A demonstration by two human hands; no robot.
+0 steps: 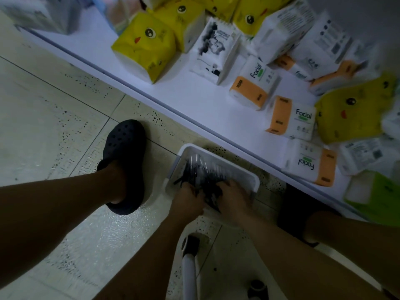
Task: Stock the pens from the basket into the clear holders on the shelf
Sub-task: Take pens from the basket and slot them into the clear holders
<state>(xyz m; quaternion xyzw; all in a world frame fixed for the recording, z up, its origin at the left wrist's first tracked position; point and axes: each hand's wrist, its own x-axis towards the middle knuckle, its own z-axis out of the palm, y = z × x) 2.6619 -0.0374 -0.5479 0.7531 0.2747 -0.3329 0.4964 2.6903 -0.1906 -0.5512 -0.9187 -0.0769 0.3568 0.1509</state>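
Observation:
A white basket (218,155) stands on the tiled floor beside the low shelf, holding a heap of dark pens (201,172). Both hands are down inside its near end. My left hand (187,201) curls its fingers around a bunch of pens. My right hand (232,197) grips the same dark bunch from the other side. The pens between the hands are blurred. No clear holders are in view.
A white bottom shelf (194,98) runs diagonally, loaded with yellow tissue packs (144,46) and white-and-orange facial tissue packs (292,120). My foot in a dark clog (124,163) stands left of the basket. A white stool leg (189,269) is below the hands.

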